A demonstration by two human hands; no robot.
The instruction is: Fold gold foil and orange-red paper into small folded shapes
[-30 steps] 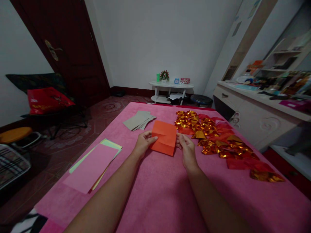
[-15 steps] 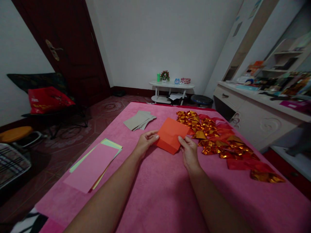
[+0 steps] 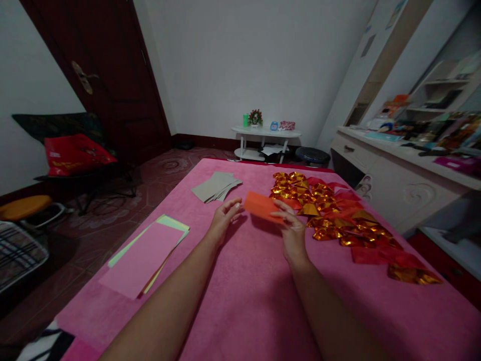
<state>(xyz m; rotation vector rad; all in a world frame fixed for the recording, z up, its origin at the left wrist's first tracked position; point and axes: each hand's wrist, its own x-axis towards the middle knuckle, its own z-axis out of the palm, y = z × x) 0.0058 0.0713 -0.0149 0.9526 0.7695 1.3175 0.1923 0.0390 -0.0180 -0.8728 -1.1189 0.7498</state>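
A folded sheet of orange paper [image 3: 262,204] is held just above the pink cloth, tilted so that it looks narrow. My right hand [image 3: 291,228] grips its right end between thumb and fingers. Beside the paper's left edge, my left hand [image 3: 225,218] is off the sheet, its fingers loosely bent and apart. Grey cards [image 3: 216,186] lie fanned out beyond my left hand. To my right, several gold foil pieces [image 3: 323,203] and red paper pieces [image 3: 370,254] lie in rows.
A stack of pink, green and yellow paper [image 3: 145,258] lies at the left of the pink-covered surface [image 3: 236,306]. A white side table [image 3: 263,131] stands by the wall, a cluttered dresser [image 3: 398,170] at right. A chair holds a red bag [image 3: 78,154].
My left hand has let go of the orange paper and moved slightly left. The paper has gone from an open, facing square to a narrow, tilted shape in my right hand.
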